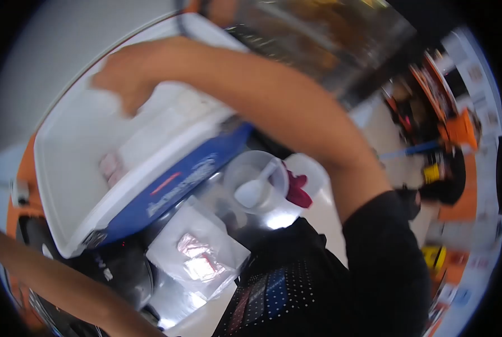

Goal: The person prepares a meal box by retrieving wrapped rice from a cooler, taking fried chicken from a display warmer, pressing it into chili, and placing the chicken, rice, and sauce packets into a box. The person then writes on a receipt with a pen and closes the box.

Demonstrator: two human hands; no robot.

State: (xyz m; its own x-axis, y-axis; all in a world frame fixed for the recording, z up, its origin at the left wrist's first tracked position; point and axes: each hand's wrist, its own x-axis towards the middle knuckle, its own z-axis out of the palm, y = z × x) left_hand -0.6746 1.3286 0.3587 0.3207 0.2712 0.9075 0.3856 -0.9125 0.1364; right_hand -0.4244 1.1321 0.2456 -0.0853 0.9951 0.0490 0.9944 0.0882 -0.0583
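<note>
My right hand (128, 76) is over the open blue and white cooler (71, 224), fingers bent downward above its white inside. Motion blur hides whether anything is between the fingers. A small pinkish packet (111, 167) lies in the cooler, below the hand. Of my left side only the forearm (65, 286) shows, at the lower left; the hand is beyond the frame edge. Close to my body, clear plastic bags (228, 255) with pinkish, shiny packets (197, 253) rest on the metal counter (172, 300).
A clear round tub (231, 180) with a white scoop (251, 192) stands beside the cooler, near a dark red cloth-like item (299, 191). A dark round-edged object (122, 272) sits at the cooler's near left. Behind are a blurred glass case (318, 39) and, farther right, a person in dark clothes (450, 180).
</note>
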